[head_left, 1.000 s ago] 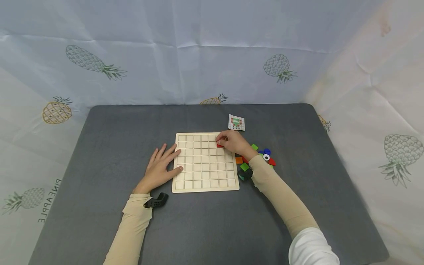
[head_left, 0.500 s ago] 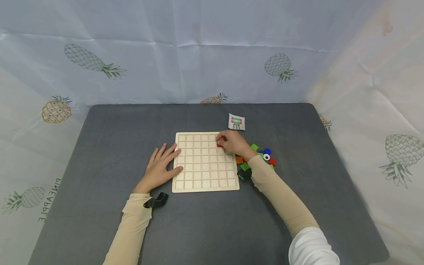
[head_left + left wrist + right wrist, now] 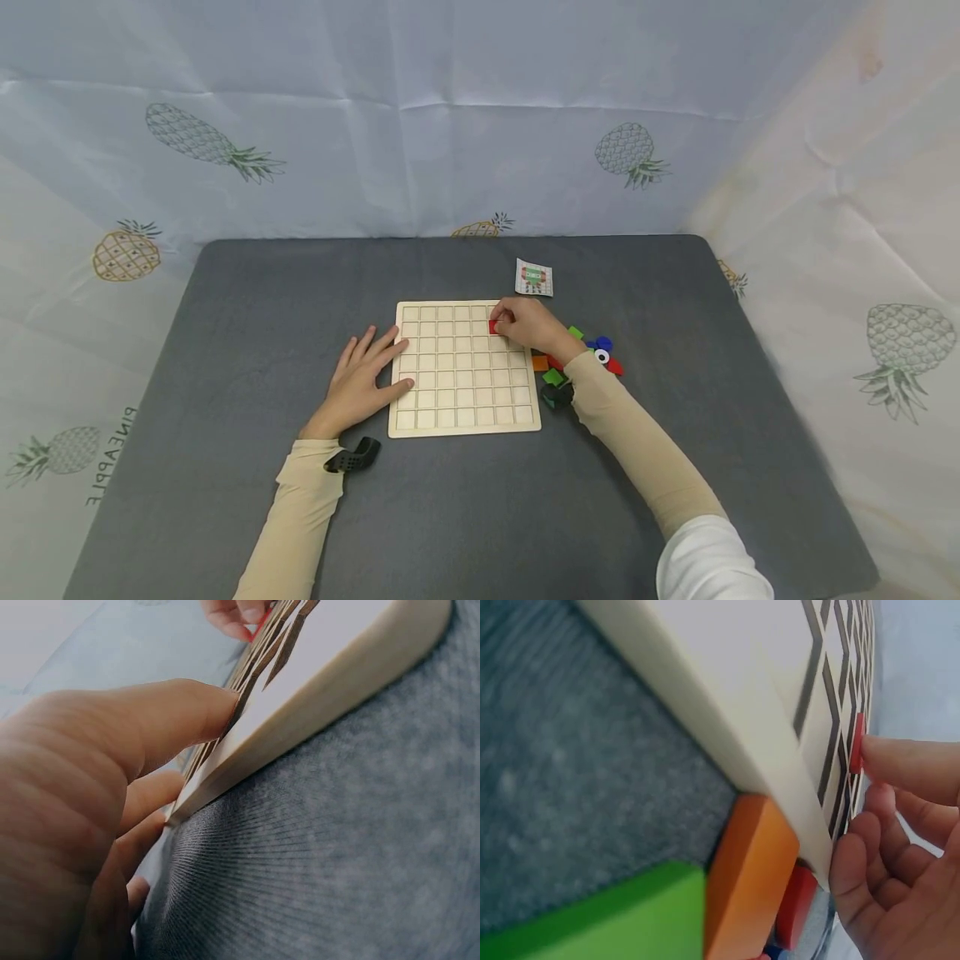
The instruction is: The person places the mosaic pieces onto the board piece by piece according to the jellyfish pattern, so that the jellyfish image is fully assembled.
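Head view: The right hand [image 3: 525,323] pinches a red tile [image 3: 492,327] at the far right of the gridded board [image 3: 456,377]; the left hand [image 3: 356,390], fingers spread, rests at the opposite edge, well apart from it. The tile lies just left of the right hand, the nearer one; no long axis shows.

Left wrist view: The left thumb touches the board; the tile glints beyond.

Right wrist view: A fingertip meets the tile, and an orange block [image 3: 754,877] sits beside the board.
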`<state>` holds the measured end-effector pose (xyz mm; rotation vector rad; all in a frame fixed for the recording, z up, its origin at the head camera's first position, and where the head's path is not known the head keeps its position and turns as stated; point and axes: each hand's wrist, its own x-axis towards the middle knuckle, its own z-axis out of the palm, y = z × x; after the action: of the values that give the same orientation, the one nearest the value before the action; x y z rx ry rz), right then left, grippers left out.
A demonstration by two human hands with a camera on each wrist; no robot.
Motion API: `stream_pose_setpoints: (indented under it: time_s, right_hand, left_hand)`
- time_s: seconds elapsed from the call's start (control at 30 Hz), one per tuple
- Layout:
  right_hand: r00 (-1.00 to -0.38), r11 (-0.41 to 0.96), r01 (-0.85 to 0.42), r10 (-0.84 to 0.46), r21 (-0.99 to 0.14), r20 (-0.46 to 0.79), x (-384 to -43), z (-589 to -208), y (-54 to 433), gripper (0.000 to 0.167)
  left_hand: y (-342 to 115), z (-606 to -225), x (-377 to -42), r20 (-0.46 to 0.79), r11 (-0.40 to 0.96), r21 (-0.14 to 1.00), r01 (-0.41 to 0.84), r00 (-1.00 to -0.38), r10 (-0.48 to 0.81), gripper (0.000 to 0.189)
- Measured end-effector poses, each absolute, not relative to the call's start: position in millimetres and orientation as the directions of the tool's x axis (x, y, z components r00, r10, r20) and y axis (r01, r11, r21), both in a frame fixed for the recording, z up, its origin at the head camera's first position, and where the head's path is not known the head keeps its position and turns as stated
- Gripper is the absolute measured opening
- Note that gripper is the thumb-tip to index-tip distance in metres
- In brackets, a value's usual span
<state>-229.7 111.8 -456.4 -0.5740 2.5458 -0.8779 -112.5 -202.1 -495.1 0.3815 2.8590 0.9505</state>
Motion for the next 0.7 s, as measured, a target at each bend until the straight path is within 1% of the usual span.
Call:
stream_pose_setpoints:
  time_s: [0.13,0.27,0.47,0.7]
  right_hand:
    - [-0.843,0.708,-0.218,-0.484,-0.672,-0.236,-228,-450,119,0.025]
    - [-0.864,0.684,-0.161,-0.446,-0.711,-0.233,-229,-439,136,0.031]
    - [-0.898,0.713,-0.146,-0.386,-0.686,-0.211,-231,-425,172,0.033]
    - [-0.904,0.747,-0.088,-0.338,-0.659,-0.263,-229,-418,202,0.037]
  left_hand:
    - [-201,-495,-112,-0.038,0.777,0.603,0.179,-0.967,0.252,0.075]
    - [-201,-495,-112,-0.047,0.779,0.604,0.167,-0.969,0.244,0.078]
    - [-200,-494,-112,-0.064,0.792,0.588,0.166,-0.966,0.25,0.09]
    - [-201,-497,-113,-0.062,0.801,0.572,0.176,-0.965,0.257,0.091]
